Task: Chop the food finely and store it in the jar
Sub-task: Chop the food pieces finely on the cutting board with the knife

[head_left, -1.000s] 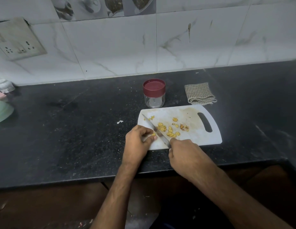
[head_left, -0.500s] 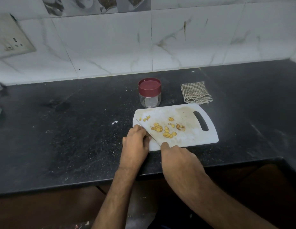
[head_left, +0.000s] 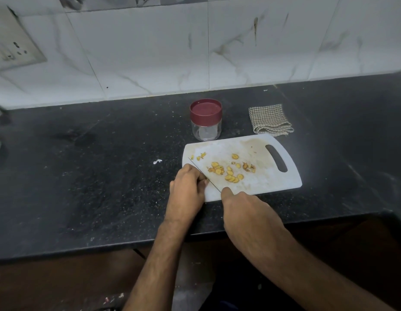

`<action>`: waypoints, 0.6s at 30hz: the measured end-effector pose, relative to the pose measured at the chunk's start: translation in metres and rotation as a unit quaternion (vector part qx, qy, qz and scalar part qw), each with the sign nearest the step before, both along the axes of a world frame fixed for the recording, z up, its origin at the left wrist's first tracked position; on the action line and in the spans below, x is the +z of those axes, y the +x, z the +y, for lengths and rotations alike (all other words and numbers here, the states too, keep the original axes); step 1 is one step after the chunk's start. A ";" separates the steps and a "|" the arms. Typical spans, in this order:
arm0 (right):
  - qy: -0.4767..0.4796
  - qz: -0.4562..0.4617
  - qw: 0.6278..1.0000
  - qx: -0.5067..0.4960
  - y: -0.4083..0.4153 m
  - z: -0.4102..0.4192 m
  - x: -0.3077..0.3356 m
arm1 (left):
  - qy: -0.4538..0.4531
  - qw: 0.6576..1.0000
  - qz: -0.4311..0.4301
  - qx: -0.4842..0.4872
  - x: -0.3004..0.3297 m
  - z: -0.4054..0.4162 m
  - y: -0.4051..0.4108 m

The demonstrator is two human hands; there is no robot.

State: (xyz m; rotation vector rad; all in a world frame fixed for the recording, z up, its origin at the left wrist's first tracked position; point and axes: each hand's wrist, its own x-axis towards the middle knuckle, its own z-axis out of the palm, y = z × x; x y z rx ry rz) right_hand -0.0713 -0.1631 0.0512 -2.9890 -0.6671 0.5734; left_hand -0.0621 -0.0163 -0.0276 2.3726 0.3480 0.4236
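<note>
A white cutting board (head_left: pixel 273 185) lies on the black counter with several yellow food slices (head_left: pixel 226 172) spread over its middle. My right hand (head_left: pixel 244 209) grips a knife whose thin blade (head_left: pixel 202 173) runs diagonally across the board's left part. My left hand (head_left: pixel 188 189) has its fingers curled at the board's left edge, right against the blade; whatever piece they pinch is hidden under them. A clear jar (head_left: pixel 206 120) with a dark red lid on it stands just behind the board.
A folded checked cloth (head_left: pixel 270 118) lies behind the board's right end. A marble-tiled wall backs the counter, with a switch plate (head_left: pixel 13 50) at the far left. The counter's front edge (head_left: pixel 83 250) runs below my forearms.
The view has shifted slightly. Both hands stay at the board's left corner, and the knife blade has kept its place beside my left fingers.
</note>
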 end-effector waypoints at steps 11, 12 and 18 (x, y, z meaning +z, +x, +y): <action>0.015 -0.007 1.000 0.010 -0.002 -0.008 0.000 | -0.020 0.999 -0.011 0.030 0.001 -0.002 0.001; 0.016 -0.003 1.000 0.008 -0.004 -0.009 0.000 | -0.019 0.999 -0.013 0.032 0.001 -0.002 0.002; 0.007 0.007 1.000 0.003 0.002 -0.003 0.000 | -0.009 1.000 0.001 0.028 0.008 -0.006 0.000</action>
